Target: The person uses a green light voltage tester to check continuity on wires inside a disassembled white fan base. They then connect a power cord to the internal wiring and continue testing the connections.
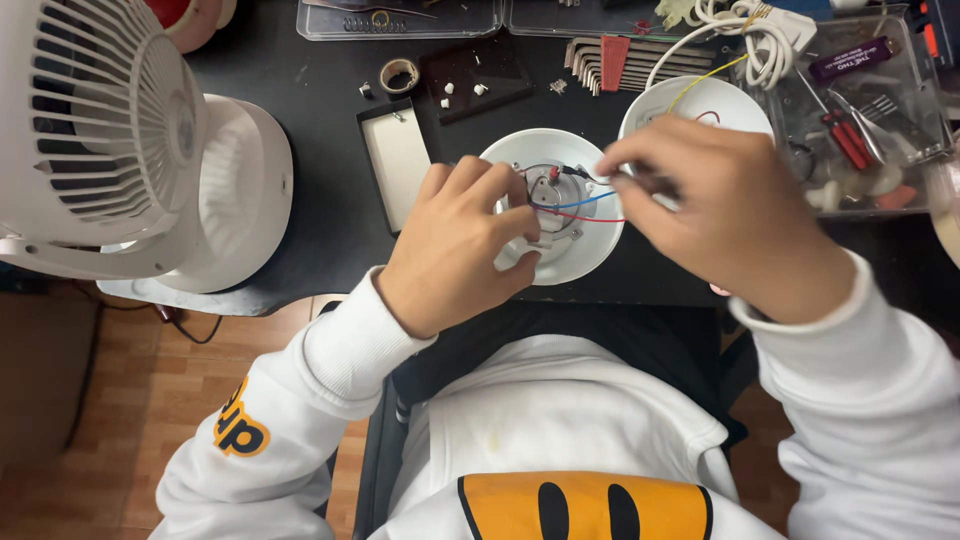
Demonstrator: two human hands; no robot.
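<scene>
A round white lamp housing [590,250] lies at the near edge of the black table, with a metal plate and red, blue and black wires [590,203] inside it. My left hand [465,245] rests on its left side, fingers curled on a small part at the metal plate. My right hand [725,215] hovers over its right rim, fingertips pinched on a thin dark tool or wire end near the wires; what it pinches is blurred. A second white round cover [715,100] lies behind my right hand.
A white desk fan [110,140] stands at the left. A small open box [398,160], a tape ring [399,74], a hex key set [610,60], white cable [745,40] and a clear tray of tools [870,120] lie further back.
</scene>
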